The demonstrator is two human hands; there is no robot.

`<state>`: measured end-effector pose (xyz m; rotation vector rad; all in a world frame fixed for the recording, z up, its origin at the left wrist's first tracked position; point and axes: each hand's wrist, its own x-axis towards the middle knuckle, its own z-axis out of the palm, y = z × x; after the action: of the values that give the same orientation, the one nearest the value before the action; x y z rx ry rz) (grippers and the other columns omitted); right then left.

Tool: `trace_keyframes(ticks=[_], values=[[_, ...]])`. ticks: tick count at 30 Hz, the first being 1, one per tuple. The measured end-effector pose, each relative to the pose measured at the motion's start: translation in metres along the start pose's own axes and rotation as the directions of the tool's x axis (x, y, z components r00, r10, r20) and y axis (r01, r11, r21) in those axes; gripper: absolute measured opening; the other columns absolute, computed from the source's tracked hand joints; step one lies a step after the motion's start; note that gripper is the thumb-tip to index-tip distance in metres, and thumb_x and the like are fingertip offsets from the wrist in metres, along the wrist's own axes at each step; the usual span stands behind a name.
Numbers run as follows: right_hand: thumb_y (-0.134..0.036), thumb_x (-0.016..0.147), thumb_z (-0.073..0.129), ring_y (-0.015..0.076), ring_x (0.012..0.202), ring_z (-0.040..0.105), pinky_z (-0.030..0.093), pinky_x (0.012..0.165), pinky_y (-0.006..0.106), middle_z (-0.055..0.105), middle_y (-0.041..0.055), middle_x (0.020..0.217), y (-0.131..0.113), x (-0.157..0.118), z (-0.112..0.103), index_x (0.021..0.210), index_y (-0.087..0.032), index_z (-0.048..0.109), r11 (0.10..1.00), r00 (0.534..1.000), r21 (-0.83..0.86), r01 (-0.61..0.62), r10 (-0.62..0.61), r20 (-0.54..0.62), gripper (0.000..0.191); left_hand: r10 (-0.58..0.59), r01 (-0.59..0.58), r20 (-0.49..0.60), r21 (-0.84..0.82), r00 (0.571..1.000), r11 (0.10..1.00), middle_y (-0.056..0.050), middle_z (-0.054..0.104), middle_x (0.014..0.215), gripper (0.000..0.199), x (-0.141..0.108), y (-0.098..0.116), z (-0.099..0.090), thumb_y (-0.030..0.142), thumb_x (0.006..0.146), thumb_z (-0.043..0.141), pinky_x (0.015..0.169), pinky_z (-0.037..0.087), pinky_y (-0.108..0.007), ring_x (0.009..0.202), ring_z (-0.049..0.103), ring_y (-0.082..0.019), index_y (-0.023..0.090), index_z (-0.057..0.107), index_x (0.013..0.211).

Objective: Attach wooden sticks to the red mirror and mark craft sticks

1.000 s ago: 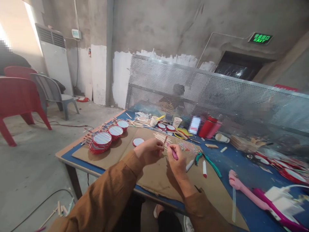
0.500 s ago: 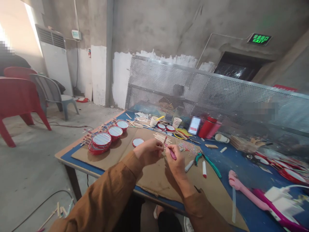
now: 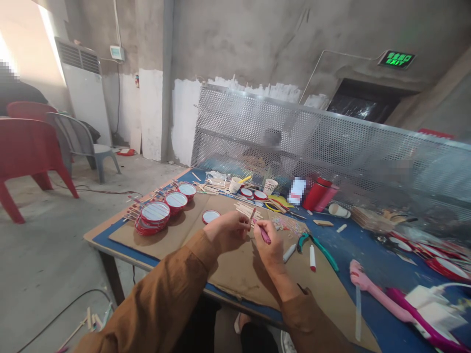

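Note:
Over the cardboard sheet (image 3: 228, 274), my left hand (image 3: 230, 230) pinches a small, thin reddish-brown stick (image 3: 253, 214) that stands upright. My right hand (image 3: 271, 247) grips a purple marker (image 3: 264, 235), its tip close to the stick; whether they touch I cannot tell. Just behind both hands lies a pile of pale wooden sticks (image 3: 247, 210). A round red-rimmed piece with a white face (image 3: 211, 216) rests beside my left hand. To the right of my right hand are a grey-white tube (image 3: 289, 253) and a white marker with a red end (image 3: 312, 258).
Stacks of red-rimmed discs (image 3: 155, 212) with sticks stand at the left. Teal-handled pliers (image 3: 324, 252), a pink glue gun (image 3: 380, 294), a red bottle (image 3: 316, 193) and paper cups (image 3: 270, 186) lie about the blue table. A perforated metal panel (image 3: 235, 122) borders the back.
Both hands stay in nearly the same place, still holding the stick and the marker. The view has shifted very slightly.

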<state>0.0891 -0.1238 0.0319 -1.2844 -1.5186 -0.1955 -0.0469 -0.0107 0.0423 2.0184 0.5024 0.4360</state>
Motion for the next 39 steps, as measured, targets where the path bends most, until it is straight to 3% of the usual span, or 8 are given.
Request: trace_keyframes(ticks=[5, 13, 17, 24, 31, 39], values=[[-0.034, 0.092, 0.053, 0.0164, 0.071, 0.066, 0.051, 0.066, 0.027, 0.069, 0.0028, 0.080, 0.0014, -0.0004, 0.0000, 0.089, -0.021, 0.060, 1.000, 1.000, 0.015, -0.017, 0.017, -0.014, 0.015, 0.027, -0.027, 0.015, 0.005, 1.000, 1.000, -0.002, 0.058, 0.058, 0.022, -0.0008, 0.0027, -0.0007, 0.025, 0.080, 0.059, 0.059, 0.038, -0.025, 0.058, 0.052, -0.012, 0.014, 0.058, 0.061], [-0.033, 0.092, 0.053, 0.0161, 0.070, 0.065, 0.051, 0.066, 0.027, 0.068, 0.0024, 0.078, -0.0002, -0.0002, 0.0002, 0.087, -0.021, 0.060, 0.999, 1.000, 0.035, -0.029, 0.029, 0.003, 0.015, -0.048, 0.045, -0.038, -0.067, 0.998, 0.997, 0.001, 0.054, 0.056, 0.020, -0.0018, 0.0076, 0.0057, 0.021, 0.078, 0.061, 0.060, 0.036, -0.025, 0.057, 0.047, -0.011, 0.013, 0.056, 0.060], [-0.033, 0.091, 0.053, 0.0153, 0.067, 0.063, 0.050, 0.065, 0.026, 0.066, 0.0009, 0.074, 0.0013, -0.0006, 0.0005, 0.085, -0.021, 0.059, 0.999, 1.000, 0.029, -0.024, 0.023, 0.016, 0.015, -0.031, 0.029, -0.026, -0.087, 0.999, 0.996, 0.000, 0.055, 0.057, 0.018, -0.0013, 0.0060, 0.0063, 0.021, 0.078, 0.061, 0.059, 0.036, -0.025, 0.058, 0.047, -0.011, 0.013, 0.058, 0.062], [-0.033, 0.091, 0.053, 0.0149, 0.066, 0.062, 0.048, 0.064, 0.025, 0.066, 0.0005, 0.073, 0.0024, 0.0004, 0.0010, 0.084, -0.021, 0.060, 1.000, 1.000, 0.023, -0.014, 0.014, 0.009, 0.015, -0.009, 0.009, -0.006, 0.018, 1.000, 1.000, -0.001, 0.058, 0.057, 0.018, -0.0021, 0.0061, 0.0014, 0.021, 0.078, 0.058, 0.059, 0.037, -0.024, 0.058, 0.050, -0.011, 0.014, 0.057, 0.061], [-0.032, 0.092, 0.053, 0.0148, 0.067, 0.063, 0.048, 0.064, 0.025, 0.067, 0.0011, 0.075, 0.0026, -0.0009, 0.0014, 0.086, -0.021, 0.060, 1.000, 1.000, 0.014, -0.011, 0.011, 0.023, 0.015, -0.007, 0.006, -0.017, -0.027, 1.000, 1.000, -0.001, 0.057, 0.057, 0.023, -0.0038, 0.0075, 0.0014, 0.028, 0.077, 0.063, 0.060, 0.039, -0.025, 0.058, 0.049, -0.012, 0.013, 0.058, 0.061], [-0.034, 0.091, 0.053, 0.0157, 0.069, 0.064, 0.049, 0.065, 0.026, 0.068, 0.0023, 0.078, 0.0049, -0.0006, 0.0019, 0.087, -0.021, 0.061, 0.999, 0.999, 0.019, -0.028, 0.027, 0.025, 0.016, -0.009, 0.009, -0.027, 0.019, 1.000, 1.000, -0.001, 0.058, 0.057, 0.021, -0.0036, 0.0090, 0.0013, 0.022, 0.079, 0.058, 0.059, 0.038, -0.024, 0.057, 0.051, -0.011, 0.014, 0.056, 0.060]])
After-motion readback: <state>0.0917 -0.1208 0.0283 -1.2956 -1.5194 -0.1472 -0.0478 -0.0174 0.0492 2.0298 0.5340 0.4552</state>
